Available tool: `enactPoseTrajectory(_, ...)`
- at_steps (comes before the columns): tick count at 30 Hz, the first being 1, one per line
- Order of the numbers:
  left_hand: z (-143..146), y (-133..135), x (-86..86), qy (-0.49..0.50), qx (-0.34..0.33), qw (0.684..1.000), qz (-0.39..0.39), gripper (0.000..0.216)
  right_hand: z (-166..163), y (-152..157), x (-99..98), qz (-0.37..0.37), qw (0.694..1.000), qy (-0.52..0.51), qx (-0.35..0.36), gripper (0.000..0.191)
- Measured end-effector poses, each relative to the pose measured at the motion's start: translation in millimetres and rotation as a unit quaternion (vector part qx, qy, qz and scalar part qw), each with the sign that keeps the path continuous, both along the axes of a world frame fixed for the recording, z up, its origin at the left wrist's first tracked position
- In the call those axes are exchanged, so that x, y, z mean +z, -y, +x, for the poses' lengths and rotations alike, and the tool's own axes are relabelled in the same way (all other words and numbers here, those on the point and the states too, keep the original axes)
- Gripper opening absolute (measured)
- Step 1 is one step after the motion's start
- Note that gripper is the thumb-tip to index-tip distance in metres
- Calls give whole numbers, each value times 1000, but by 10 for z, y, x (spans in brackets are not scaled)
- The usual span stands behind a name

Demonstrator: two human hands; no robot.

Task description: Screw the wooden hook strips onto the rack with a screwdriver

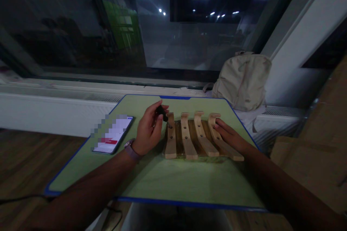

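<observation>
My left hand (148,131), with a watch at its wrist, is closed around the black handle of a screwdriver (162,113). The screwdriver's thin shaft slants down to a hole in the leftmost curved wooden hook (170,148). Several such hooks lie side by side across a brown wooden board (192,130), their curled ends away from me. My right hand (230,135) grips the rightmost wooden hook (214,126) near its curled end, with the fingertips at its edge. Whether a screw sits under the screwdriver tip is too small to see.
Everything lies on a small green table (151,184) with a blue rim. A phone (116,135) with its screen lit lies to the left. Beyond the table, a beige backpack (244,81) leans by the window. Cardboard (295,158) stands at the right, and a dark cable (24,197) runs at lower left.
</observation>
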State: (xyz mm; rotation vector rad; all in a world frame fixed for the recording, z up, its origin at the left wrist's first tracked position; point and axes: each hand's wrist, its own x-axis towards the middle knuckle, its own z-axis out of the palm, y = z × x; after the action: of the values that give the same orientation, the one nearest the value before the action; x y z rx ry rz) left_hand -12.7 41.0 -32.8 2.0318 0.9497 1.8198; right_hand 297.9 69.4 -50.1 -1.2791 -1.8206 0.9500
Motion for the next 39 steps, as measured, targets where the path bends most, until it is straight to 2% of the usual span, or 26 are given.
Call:
enactPoseTrajectory(5, -73, -56, -6, -20, 33, 999, 38, 38, -27, 13, 25, 6, 1000, -5, 0, 34)
enactPoseTrajectory(9, -74, -57, 11, 5, 77, 997, 11, 34, -38, 10, 20, 5, 1000, -9, -4, 34)
enactPoseTrajectory(14, 4, -12, 47, 37, 13, 999, -21, 48, -19, -18, -12, 13, 1000, -10, -15, 32)
enactPoseTrajectory(18, 0, -10, 58, 35, -16, 999, -18, 40, -11, -26, -22, 23, 1000, -2, -1, 36)
enactPoseTrajectory(21, -39, -29, 62, 24, 16, 1000, 3, 32, -11, -28, -18, 27, 1000, 3, 11, 39)
enactPoseTrajectory(25, -62, -39, 68, 21, 72, 997, 0, 33, -4, -35, -37, 35, 999, 3, 15, 38)
enactPoseTrajectory(29, -41, -44, 53, 45, 42, 998, -12, 42, -1, -32, -38, 30, 1000, -4, 8, 38)
enactPoseTrajectory(33, -53, -55, 38, 41, 14, 999, -14, 40, -2, -9, 4, 26, 999, 13, 23, 41)
enactPoseTrajectory(39, -88, -81, 29, 29, 51, 998, 23, 37, -6, 9, 27, 12, 999, 27, 16, 42)
